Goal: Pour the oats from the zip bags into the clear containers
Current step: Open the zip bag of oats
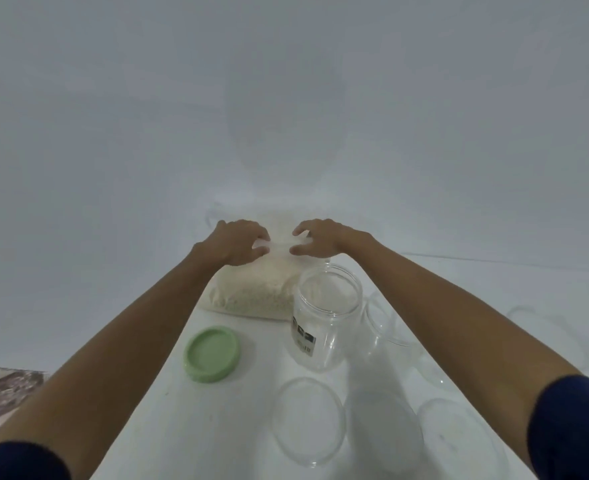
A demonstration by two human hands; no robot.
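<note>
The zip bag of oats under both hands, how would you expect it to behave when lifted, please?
The zip bag is probably floppy: its clear film bulges with loose oats, so it should sag around the left hand and right hand gripping its top. It looks fairly full, so likely hefty. The smooth film may be slippery, and the oats would likely shift if it is tilted.

One zip bag of oats [251, 289]; one open clear jar [324, 317]; one green lid [211, 353]; two clear lids [308, 422] [459, 441]; two hands [237, 242] [324, 237].
</note>
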